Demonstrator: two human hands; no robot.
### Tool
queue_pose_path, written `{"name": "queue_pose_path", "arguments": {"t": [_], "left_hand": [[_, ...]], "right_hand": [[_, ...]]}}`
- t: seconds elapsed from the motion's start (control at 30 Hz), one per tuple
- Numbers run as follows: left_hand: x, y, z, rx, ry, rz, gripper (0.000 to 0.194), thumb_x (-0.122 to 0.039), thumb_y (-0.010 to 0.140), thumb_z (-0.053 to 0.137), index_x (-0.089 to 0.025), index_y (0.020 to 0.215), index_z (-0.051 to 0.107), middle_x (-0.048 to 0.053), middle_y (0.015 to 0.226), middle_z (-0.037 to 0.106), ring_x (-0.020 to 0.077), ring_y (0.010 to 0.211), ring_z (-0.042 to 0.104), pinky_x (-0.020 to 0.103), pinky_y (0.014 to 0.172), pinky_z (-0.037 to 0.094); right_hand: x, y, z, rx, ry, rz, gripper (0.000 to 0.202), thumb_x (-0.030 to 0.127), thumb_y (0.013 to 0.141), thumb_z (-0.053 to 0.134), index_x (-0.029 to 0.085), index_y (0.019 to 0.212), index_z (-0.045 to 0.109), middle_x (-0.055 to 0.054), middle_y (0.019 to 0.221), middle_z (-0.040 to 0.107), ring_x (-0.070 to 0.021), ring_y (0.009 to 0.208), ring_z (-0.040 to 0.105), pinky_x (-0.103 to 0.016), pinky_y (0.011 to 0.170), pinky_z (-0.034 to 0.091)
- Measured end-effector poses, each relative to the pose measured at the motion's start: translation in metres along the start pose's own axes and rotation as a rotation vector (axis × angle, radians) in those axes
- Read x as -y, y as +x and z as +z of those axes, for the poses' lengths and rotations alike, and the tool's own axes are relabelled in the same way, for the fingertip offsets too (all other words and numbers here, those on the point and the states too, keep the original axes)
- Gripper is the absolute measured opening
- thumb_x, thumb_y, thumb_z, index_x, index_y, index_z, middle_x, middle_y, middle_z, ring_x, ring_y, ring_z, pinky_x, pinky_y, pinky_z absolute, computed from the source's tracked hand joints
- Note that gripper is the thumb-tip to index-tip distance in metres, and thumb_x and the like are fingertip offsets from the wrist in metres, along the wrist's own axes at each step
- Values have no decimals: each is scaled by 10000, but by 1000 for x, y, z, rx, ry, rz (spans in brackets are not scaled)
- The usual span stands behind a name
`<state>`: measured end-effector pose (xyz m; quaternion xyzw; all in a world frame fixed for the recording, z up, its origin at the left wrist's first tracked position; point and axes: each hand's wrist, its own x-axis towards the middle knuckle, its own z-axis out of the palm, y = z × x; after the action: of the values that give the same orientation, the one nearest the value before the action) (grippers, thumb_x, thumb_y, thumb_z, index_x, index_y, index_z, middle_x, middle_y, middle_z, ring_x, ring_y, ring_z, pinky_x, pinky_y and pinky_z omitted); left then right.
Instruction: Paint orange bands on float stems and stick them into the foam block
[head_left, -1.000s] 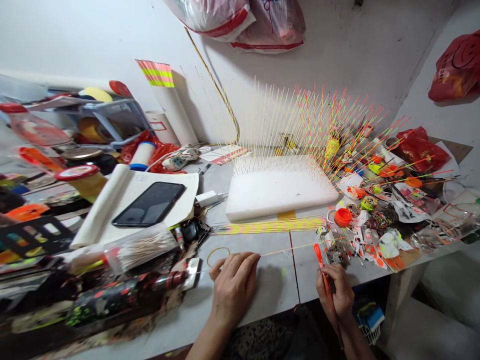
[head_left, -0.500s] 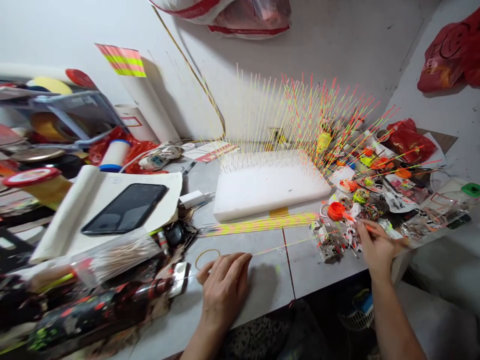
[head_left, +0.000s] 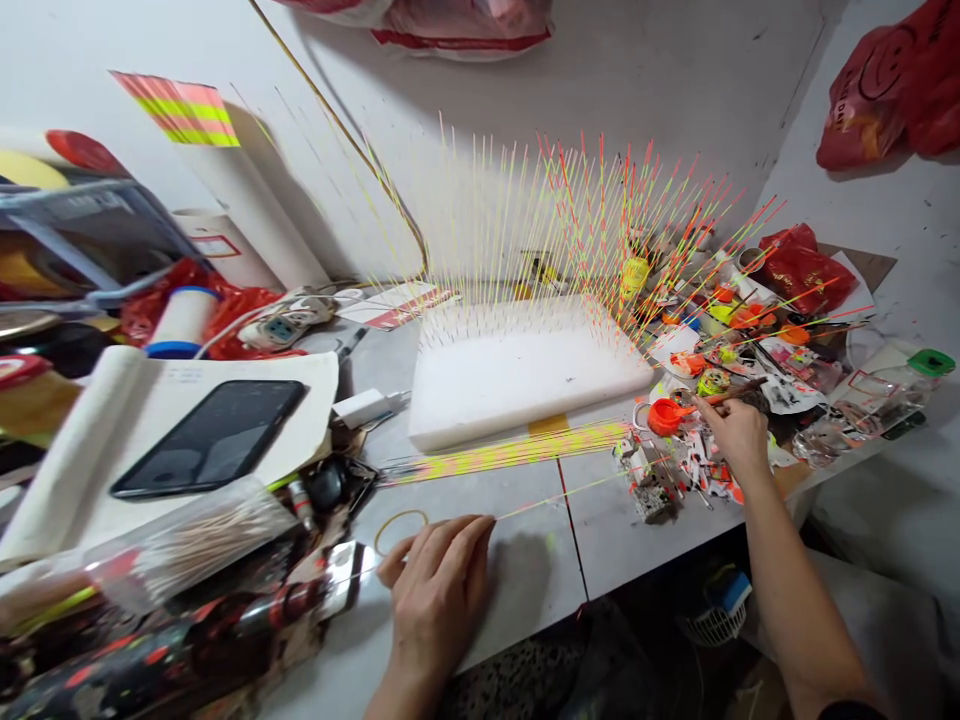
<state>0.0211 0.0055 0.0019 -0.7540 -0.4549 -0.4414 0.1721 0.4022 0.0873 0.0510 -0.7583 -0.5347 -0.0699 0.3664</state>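
Observation:
My left hand point(head_left: 442, 575) is closed on a thin yellow-and-pink stick point(head_left: 559, 497) above the front of the table; the stick's far end reaches a paint-stained block point(head_left: 646, 488). In my right hand point(head_left: 736, 435) is a slim brush point(head_left: 694, 408), its tip at the small orange paint cup point(head_left: 664, 416). Behind the left hand lies a bundle of yellow-banded sticks point(head_left: 510, 452), along the front of a white foam block point(head_left: 525, 375). Many thin coloured sticks stand upright in the foam.
A black phone point(head_left: 214, 438) lies on white paper at the left, above a bag of cotton swabs point(head_left: 202, 535). Paint pots and stained scraps crowd the right, near a clear bottle point(head_left: 889, 395). A rubber band point(head_left: 401, 520) lies by the left hand.
My right hand has moved up and back, bringing the brush to the orange cup. The view has shifted slightly to the right. My left hand still holds the stick.

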Motion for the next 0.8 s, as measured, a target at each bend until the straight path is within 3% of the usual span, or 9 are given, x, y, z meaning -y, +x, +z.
{"name": "queue_pose_path", "arguments": {"t": [0.13, 0.23, 0.33, 0.4, 0.53, 0.8], "left_hand": [[0, 0, 0, 0, -3, -8, 135, -108, 925, 565, -208, 978, 639, 22, 844, 707, 158, 758, 643, 327, 772, 385], [-1, 0, 0, -9, -10, -22, 140, -107, 923, 565, -211, 979, 639, 20, 847, 710, 157, 760, 646, 324, 768, 387], [-1, 0, 0, -9, -24, -34, 163, -103, 914, 565, -223, 994, 640, 13, 857, 716, 153, 758, 648, 321, 764, 390], [-2, 1, 0, -13, -14, -34, 166, -101, 911, 567, -227, 994, 637, 9, 854, 717, 153, 754, 648, 324, 772, 387], [-4, 3, -1, -24, 20, -14, 146, -88, 916, 570, -211, 974, 622, 13, 833, 710, 150, 742, 642, 322, 772, 379], [-5, 0, 0, -18, 15, -46, 175, -98, 909, 553, -230, 990, 635, 4, 843, 723, 156, 758, 655, 344, 809, 367]], "right_hand": [[-3, -13, -17, -53, 213, 24, 677, 810, 811, 531, 167, 701, 710, -132, 642, 707, -249, 602, 673, -319, 578, 455], [5, -50, -29, -82, 511, -25, 488, 623, 903, 587, 158, 965, 722, -104, 787, 749, -209, 617, 687, -300, 572, 522], [19, -104, -30, -203, 572, -223, 194, 377, 936, 636, 196, 974, 694, -79, 880, 750, -196, 732, 717, -307, 652, 580], [30, -138, -23, -186, 616, -437, 54, 220, 914, 645, 228, 959, 674, -43, 845, 736, -187, 741, 715, -311, 657, 590], [51, -173, -2, -204, 671, -596, 183, 94, 886, 628, 235, 1001, 644, -23, 816, 702, -171, 712, 701, -317, 650, 604], [57, -181, 21, -219, 643, -555, 172, 98, 904, 618, 224, 1017, 650, -35, 847, 695, -170, 752, 704, -304, 669, 615]]}}
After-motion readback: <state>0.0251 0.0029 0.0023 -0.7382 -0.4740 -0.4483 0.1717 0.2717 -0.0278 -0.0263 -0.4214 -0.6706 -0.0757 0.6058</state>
